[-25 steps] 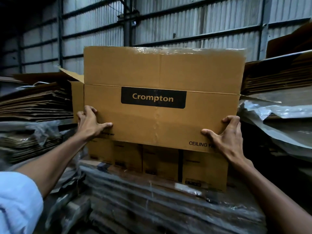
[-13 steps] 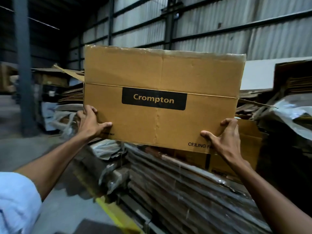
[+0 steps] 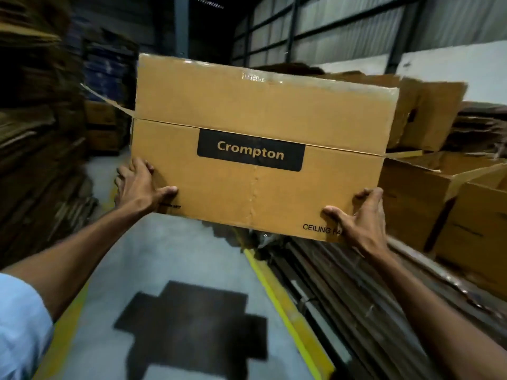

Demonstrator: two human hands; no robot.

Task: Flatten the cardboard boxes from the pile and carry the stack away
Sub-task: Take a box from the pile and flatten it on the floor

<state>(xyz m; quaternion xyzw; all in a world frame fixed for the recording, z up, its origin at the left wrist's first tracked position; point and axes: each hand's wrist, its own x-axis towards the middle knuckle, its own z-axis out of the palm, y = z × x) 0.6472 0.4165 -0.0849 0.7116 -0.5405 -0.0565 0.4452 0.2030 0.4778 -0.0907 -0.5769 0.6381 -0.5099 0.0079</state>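
Two hands, the left hand (image 3: 142, 185) and the right hand (image 3: 362, 215), grip the Crompton cardboard box (image 3: 258, 144) by its lower corners, in the frame's centre above the grey floor (image 3: 178, 256).

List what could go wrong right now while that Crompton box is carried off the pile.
1. The box is held only at its lower corners by the left hand and right hand; it sits tilted and could slip.
2. It hides the way ahead, and a dark flat cardboard sheet lies on the floor, so tripping looks possible.
3. A loose flap sticks out on the left near the stacked cardboard and may snag.
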